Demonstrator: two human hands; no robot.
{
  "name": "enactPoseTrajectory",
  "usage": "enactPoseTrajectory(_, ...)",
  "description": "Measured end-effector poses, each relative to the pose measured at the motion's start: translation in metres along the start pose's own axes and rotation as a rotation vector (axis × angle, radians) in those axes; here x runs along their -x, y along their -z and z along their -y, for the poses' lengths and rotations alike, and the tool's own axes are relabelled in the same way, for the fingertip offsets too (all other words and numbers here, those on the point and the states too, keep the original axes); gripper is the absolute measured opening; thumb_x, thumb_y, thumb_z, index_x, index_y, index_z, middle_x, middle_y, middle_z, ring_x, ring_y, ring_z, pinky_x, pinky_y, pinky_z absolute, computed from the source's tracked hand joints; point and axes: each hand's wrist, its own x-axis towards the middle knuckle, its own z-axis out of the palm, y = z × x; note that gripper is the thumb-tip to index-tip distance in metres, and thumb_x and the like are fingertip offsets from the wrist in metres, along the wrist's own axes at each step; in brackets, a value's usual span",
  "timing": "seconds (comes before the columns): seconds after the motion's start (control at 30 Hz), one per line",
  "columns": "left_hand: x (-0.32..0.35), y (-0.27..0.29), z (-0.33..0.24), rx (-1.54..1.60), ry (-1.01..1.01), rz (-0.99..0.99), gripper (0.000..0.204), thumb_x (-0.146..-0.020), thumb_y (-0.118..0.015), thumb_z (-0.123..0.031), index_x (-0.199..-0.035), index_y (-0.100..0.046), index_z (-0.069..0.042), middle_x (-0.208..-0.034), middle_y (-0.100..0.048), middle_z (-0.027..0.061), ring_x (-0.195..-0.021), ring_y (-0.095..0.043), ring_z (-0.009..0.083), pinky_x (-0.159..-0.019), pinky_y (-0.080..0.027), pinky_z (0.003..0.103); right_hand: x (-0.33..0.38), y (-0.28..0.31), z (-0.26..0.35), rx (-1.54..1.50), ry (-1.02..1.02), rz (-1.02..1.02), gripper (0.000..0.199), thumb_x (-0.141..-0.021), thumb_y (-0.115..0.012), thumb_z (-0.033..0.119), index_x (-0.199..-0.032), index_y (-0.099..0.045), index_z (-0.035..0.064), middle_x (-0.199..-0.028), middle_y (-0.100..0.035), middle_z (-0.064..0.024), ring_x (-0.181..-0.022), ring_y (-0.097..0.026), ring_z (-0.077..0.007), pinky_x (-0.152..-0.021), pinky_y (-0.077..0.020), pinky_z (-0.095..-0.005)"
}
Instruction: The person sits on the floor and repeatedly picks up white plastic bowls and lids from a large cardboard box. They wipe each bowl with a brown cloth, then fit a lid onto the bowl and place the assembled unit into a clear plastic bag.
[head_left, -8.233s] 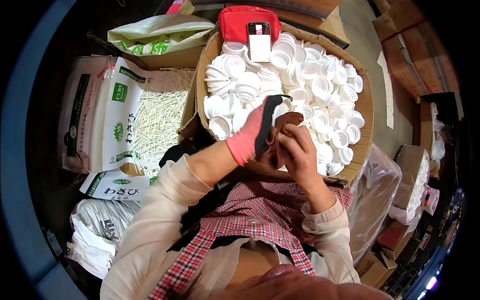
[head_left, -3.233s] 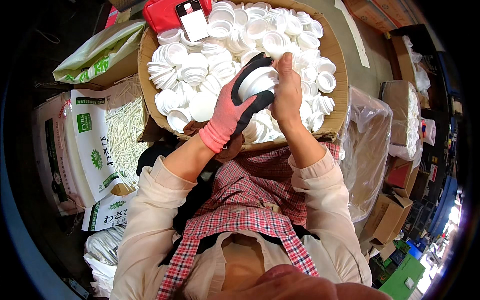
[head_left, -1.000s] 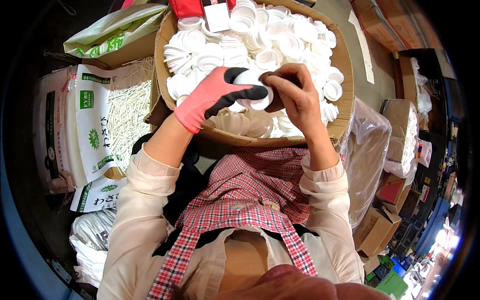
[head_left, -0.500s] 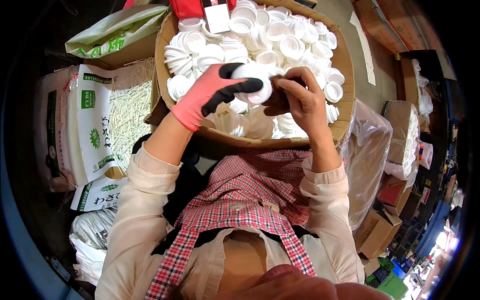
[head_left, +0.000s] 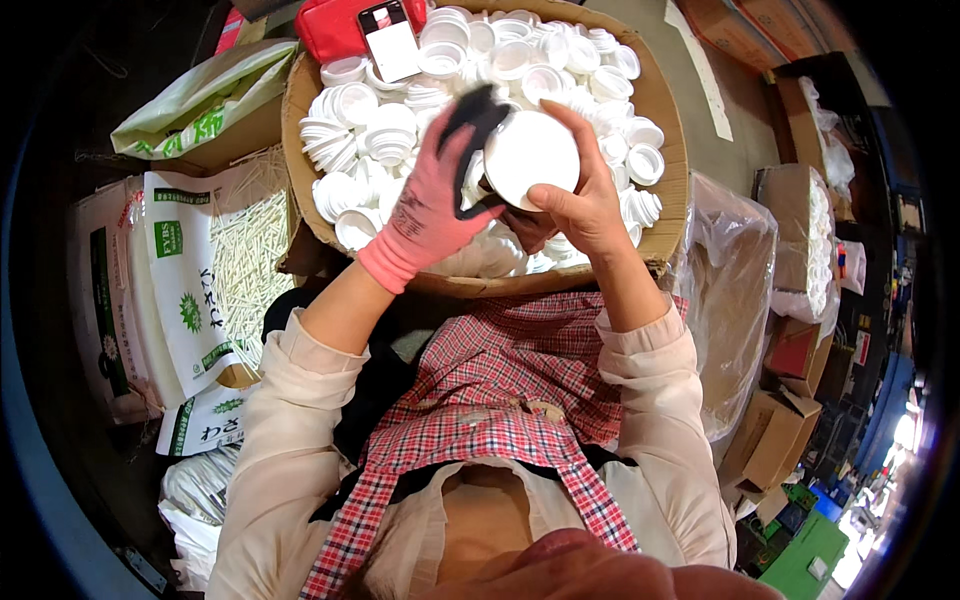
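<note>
Over a large cardboard box (head_left: 297, 130) full of white plastic lids (head_left: 390, 133), my right hand (head_left: 592, 200), which is bare, grips a round white lid (head_left: 532, 160), its flat face turned up. The thumb lies on the lid's near rim and the fingers curl round its right side. My left hand (head_left: 440, 195) wears a pink glove with black fingertips. Its fingers are spread beside the lid's left edge and partly blurred by motion, with nothing visible in its grasp. Whether the left thumb touches the lid, I cannot tell.
A phone (head_left: 392, 45) and a red pouch (head_left: 335, 28) rest on the lids at the box's far left. Thin white sticks (head_left: 255, 250) fill a box to the left. Clear plastic sheeting (head_left: 735, 300) and an opened carton (head_left: 770, 435) stand on the right.
My left hand has come off the white piece and opened. My right hand now holds the lid with its flat face up. The whole view has shifted slightly.
</note>
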Motion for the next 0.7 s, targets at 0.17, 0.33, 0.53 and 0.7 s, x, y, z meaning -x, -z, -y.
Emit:
enactPoseTrajectory(0.17,-0.014,0.000,-0.007,0.203,0.141,0.157,0.085,-0.063,-0.076,-0.001,-0.138,-0.037,-0.006,-0.136,-0.040,0.0167,-0.119,-0.048,0.0319,-0.092,-0.049,0.035,0.009,0.007,0.012,0.106,0.076,0.038,0.080,-0.068,-0.082,0.012,-0.136,-0.040,0.0095,-0.122,-0.055,-0.0101,-0.112,-0.054,-0.0233,-0.092,-0.0452,-0.0341)
enactPoseTrajectory(0.33,0.002,-0.018,0.007,0.110,0.279,0.225,0.074,-0.067,-0.074,-0.002,-0.133,-0.042,0.003,-0.132,-0.049,0.0198,-0.121,-0.050,0.0295,-0.100,-0.042,0.035,0.060,0.072,0.032,0.278,0.153,-0.282,0.057,-0.077,-0.071,0.010,-0.130,-0.048,0.0078,-0.120,-0.055,-0.0102,-0.110,-0.053,-0.0202,-0.093,-0.0444,-0.0333)
enactPoseTrajectory(0.53,0.001,-0.024,-0.001,0.154,0.430,0.308,0.037,-0.085,-0.060,0.002,-0.122,-0.056,0.000,-0.117,-0.061,0.0085,-0.096,-0.058,0.0163,-0.086,-0.046,0.028,0.267,0.257,0.073,0.191,0.056,-0.821,0.071,-0.068,-0.063,-0.004,-0.135,-0.044,0.0071,-0.124,-0.053,-0.0089,-0.114,-0.053,-0.0207,-0.093,-0.0465,-0.0314)
enactPoseTrajectory(0.7,0.000,-0.022,0.026,0.095,0.351,0.408,0.030,-0.090,-0.055,0.003,-0.120,-0.055,0.004,-0.117,-0.061,0.0103,-0.100,-0.058,0.0155,-0.089,-0.046,0.027,0.397,0.322,-0.034,1.019,-0.749,-0.908,0.075,-0.062,-0.080,0.015,-0.127,-0.044,0.0054,-0.121,-0.057,-0.0183,-0.112,-0.055,-0.0299,-0.096,-0.0421,-0.0358)
